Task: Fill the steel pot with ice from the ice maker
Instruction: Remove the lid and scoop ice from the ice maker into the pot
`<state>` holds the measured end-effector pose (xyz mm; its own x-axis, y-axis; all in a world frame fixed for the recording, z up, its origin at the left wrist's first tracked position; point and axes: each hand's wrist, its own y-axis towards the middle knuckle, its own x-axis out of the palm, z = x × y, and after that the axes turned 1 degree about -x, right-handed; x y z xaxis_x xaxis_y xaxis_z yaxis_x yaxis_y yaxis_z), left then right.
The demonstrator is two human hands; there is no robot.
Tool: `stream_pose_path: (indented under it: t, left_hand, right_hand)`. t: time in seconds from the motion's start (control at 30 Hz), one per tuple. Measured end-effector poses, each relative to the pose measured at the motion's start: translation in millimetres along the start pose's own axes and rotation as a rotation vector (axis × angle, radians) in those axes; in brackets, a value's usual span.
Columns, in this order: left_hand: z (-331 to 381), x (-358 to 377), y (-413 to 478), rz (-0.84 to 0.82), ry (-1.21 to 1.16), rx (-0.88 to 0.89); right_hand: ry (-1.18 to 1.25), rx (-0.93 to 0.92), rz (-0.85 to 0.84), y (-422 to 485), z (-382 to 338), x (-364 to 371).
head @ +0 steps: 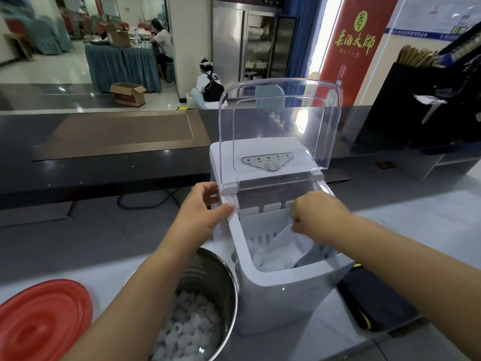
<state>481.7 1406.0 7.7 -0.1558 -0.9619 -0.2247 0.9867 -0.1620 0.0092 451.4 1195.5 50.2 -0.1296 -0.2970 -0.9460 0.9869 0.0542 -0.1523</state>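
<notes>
A white ice maker (281,290) stands on the counter with its clear lid (281,126) raised upright. Inside, a white basket holds ice (263,259). My right hand (317,217) grips the handle of a clear plastic scoop (283,243) whose blade dips into the ice. My left hand (203,212) holds the ice maker's left rim, thumb on top and fingers round the side. The steel pot (226,282) sits at the ice maker's left, under my left forearm, partly filled with ice pieces (190,332).
A red round lid (44,321) lies at the front left of the white counter. A black bag (364,303) sits to the ice maker's right. Behind runs a dark raised ledge (104,162) with a black cable (145,201) below it. Two people sit far back.
</notes>
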Motion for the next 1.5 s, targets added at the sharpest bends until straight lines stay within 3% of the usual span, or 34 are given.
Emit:
stream_pose_path:
  t: [0.33,0.63,1.5]
  left_hand:
    - [-1,1,0,0.003,-0.025,-0.004]
    - [0,1,0,-0.002,-0.038,-0.014]
    - [0,-1,-2,-0.036,-0.058,-0.004]
  right_hand:
    - [0.323,0.052,-0.242,-2,-8,12]
    - [0.603,0.086,-0.362,-5,-14,18]
    - [0.875,0.252,-0.163,-18,9,6]
